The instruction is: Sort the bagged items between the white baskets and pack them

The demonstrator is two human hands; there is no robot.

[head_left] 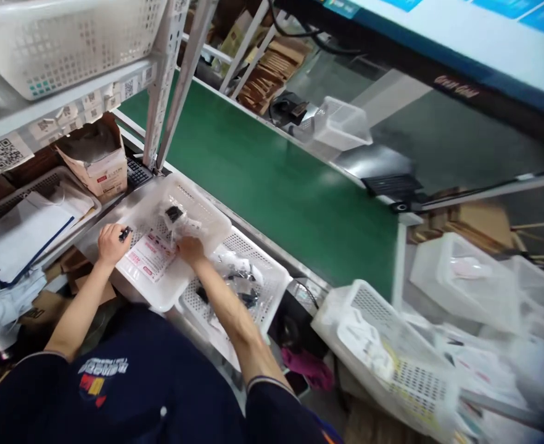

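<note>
Head view: the left hand (111, 244) is closed around a small black part (124, 233), pinched at the fingertips over the near-left edge of the white perforated plastic tray (207, 213). The right hand (189, 248) rests inside that tray, its fingers gripping a clear plastic bag (177, 221) with a dark item in it, just above a white printed sheet with red text (149, 256). A second white perforated basket (272, 277) of bagged pieces sits right of the tray; the green conveyor belt (272, 179) runs beyond it. The step looks like pairing part with bag; next would call for holding the bag mouth open and bringing the part across.
</note>
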